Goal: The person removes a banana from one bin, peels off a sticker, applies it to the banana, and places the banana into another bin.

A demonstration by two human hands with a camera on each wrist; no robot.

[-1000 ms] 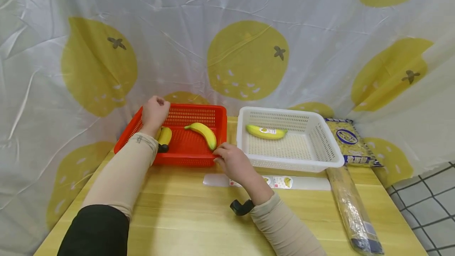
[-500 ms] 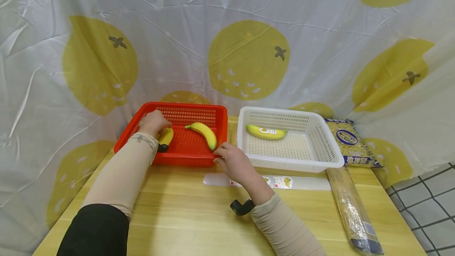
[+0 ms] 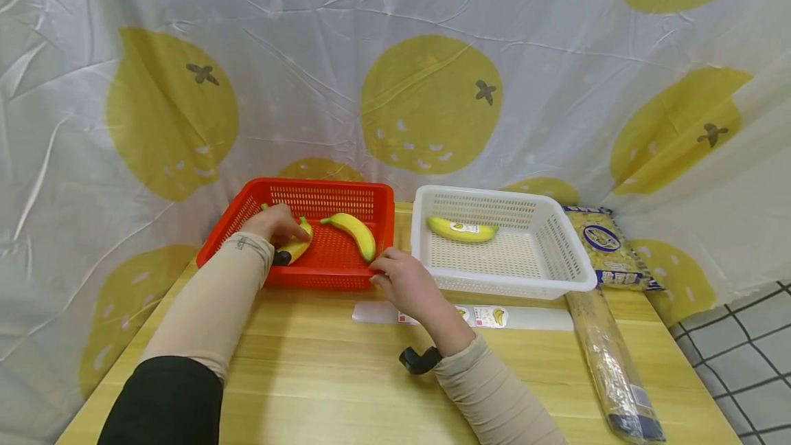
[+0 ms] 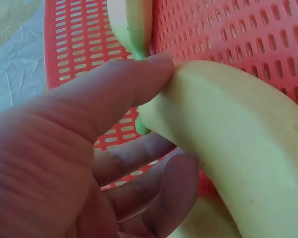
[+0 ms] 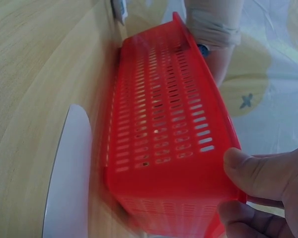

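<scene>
In the head view my left hand (image 3: 276, 224) is inside the red basket (image 3: 327, 274). It pinches one end of a yellow banana (image 4: 233, 119); in the left wrist view, its fingers curl beneath that end. Part of another banana (image 4: 131, 22) shows beyond the hand, and a further yellow shape lies below the held one. To the right in the same basket rests a banana (image 3: 355, 229) that no hand touches. My right hand (image 3: 410, 283) grips the basket's rim at the near right corner, thumb on one side in the right wrist view.
A white basket (image 3: 494, 192) stands to the right, holding a banana (image 3: 454, 230) with a label. In front lies a pale strip (image 3: 534, 318) bearing banana stickers (image 3: 491, 317). A printed yellow bag (image 3: 608, 246) and a long clear-wrapped package (image 3: 612, 362) lie at the right.
My left hand has come down from the red basket's back left edge onto a banana and taken hold of it, shifting it slightly right. My right hand stays on the rim.
</scene>
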